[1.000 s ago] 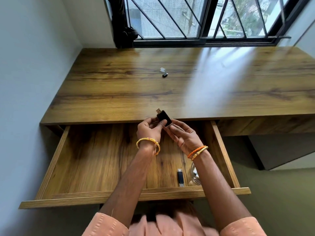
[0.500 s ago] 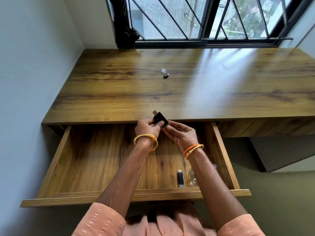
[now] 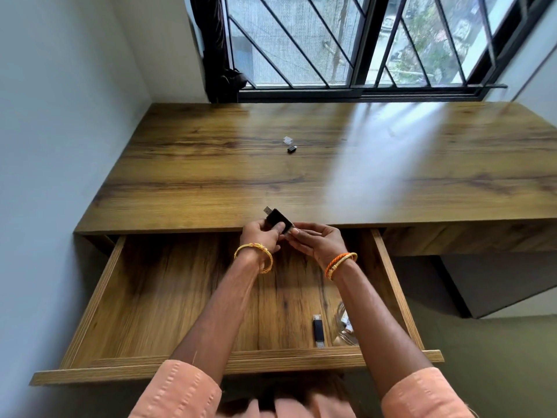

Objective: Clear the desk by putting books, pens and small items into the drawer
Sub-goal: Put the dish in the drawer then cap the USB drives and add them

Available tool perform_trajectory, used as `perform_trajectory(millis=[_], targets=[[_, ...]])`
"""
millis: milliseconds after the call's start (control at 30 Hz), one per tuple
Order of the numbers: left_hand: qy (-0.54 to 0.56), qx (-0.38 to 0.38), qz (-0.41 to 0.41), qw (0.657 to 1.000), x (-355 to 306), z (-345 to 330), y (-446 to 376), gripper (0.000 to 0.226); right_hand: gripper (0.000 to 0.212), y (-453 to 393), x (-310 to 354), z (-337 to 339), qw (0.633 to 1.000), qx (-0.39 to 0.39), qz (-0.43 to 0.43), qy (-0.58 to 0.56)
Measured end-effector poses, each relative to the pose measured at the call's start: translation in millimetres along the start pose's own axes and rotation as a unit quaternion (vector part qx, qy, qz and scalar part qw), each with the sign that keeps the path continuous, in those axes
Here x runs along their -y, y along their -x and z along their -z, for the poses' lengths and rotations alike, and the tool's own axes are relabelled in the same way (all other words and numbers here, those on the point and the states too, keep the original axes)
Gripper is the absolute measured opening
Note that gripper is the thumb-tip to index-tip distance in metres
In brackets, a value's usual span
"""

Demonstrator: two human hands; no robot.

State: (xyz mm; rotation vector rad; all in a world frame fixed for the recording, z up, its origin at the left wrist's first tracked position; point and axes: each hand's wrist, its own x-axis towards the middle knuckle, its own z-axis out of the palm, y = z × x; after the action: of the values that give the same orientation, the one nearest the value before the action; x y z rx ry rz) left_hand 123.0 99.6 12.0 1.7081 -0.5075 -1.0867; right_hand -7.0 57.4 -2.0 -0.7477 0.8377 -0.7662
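A barred window (image 3: 361, 40) with perhaps a dark curtain (image 3: 215, 46).

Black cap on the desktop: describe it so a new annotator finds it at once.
Start at the wooden desk under the barred window and look near the middle of its top, beyond the two hands. Two tiny items lie there close together; the black cap is the nearer one. Its neighbour, the clear cap, is see-through and sits just behind it.

Wood-grain desk (image 3: 211, 164) with satin sheen; black plastic USB device (image 3: 278, 220) with metal plug
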Motion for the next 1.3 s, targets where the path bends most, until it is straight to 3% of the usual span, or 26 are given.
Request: perform_trajectory(millis=[267,433,533,633,733,833,967,1100,1233,1300], targets=[[0.091,0.030,0.030,0.995,-8,5,-10,0.022,0.010,-14,2,-16,0.999,-0.036,0.010,0.022],[0.140,0.015,0.024,0.990,-25,0,-29,0.027,0.016,-49,28,-28,0.990,-0.057,0.017,0.125],[0.148,0.006,0.043,0.988,-40,6,-49,0.037,0.016,-96,63,-23,0.974,-0.090,0.065,0.197],[0.141,-0.002,0.058,0.988,-53,16,-71,0.045,0.004,-157,106,-22,0.929,-0.130,0.125,0.324],[0.106,-0.013,0.048,0.993,-62,18,-91,0.042,0.011,-215,135,-28,0.856,-0.147,0.171,0.465],[0.074,-0.029,0.043,0.996,-68,14,-114,0.034,0.017,-260,145,-38,0.797,-0.113,0.188,0.562],[0.065,-0.039,0.052,0.996,-76,10,-140,0.026,0.026,-314,137,-46,0.761,-0.061,0.159,0.626],[0.091,-0.046,0.065,0.993,-76,10,-150,0.027,0.026,-338,128,-49,0.720,-0.068,0.163,0.672],[0.108,-0.046,0.069,0.991,-73,11,-151,0.030,0.024,-341,133,-56,0.643,-0.062,0.170,0.744],[0.121,-0.041,0.067,0.989,-75,11,-148,0.029,0.018,-336,140,-59,0.642,-0.074,0.153,0.748]])
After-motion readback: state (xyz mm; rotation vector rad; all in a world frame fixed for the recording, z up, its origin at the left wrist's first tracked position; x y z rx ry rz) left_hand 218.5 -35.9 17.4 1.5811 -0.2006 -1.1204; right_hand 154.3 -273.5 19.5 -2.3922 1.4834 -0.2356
